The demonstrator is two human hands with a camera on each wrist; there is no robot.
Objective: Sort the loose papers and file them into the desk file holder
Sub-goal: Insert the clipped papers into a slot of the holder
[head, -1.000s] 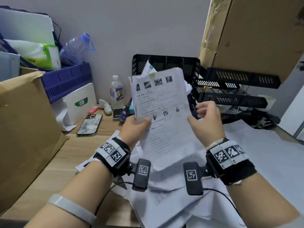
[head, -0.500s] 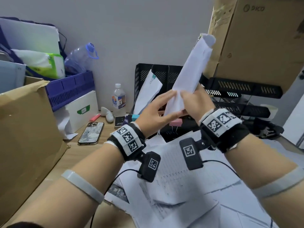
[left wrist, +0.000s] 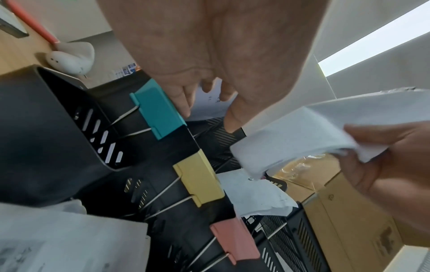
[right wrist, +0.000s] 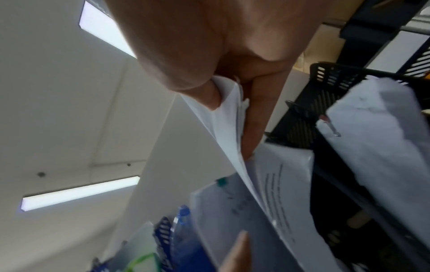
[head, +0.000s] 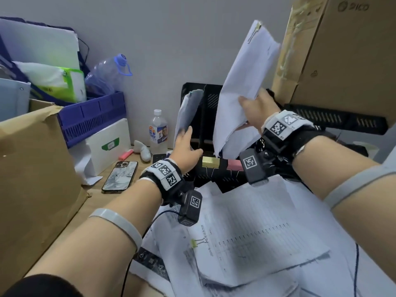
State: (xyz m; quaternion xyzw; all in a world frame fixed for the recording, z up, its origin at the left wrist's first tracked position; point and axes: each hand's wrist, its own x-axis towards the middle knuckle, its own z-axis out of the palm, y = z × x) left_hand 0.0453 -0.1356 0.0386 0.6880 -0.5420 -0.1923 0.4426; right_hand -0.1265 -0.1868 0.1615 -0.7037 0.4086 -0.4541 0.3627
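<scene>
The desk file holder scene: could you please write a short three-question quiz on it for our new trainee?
1. True or false: the right hand grips a sheaf of papers above the desk file holder.
2. Which binder clip colour is on the holder's front edge? A green, B yellow, C white.
3. Fill in: the left hand touches the papers standing in the holder's ___ slot.

Key: 1 true; 2 B; 3 left.

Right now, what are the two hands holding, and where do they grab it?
The right hand grips a clipped bundle of white papers by its lower edge. The left hand only touches white papers standing in the black file holder.
</scene>
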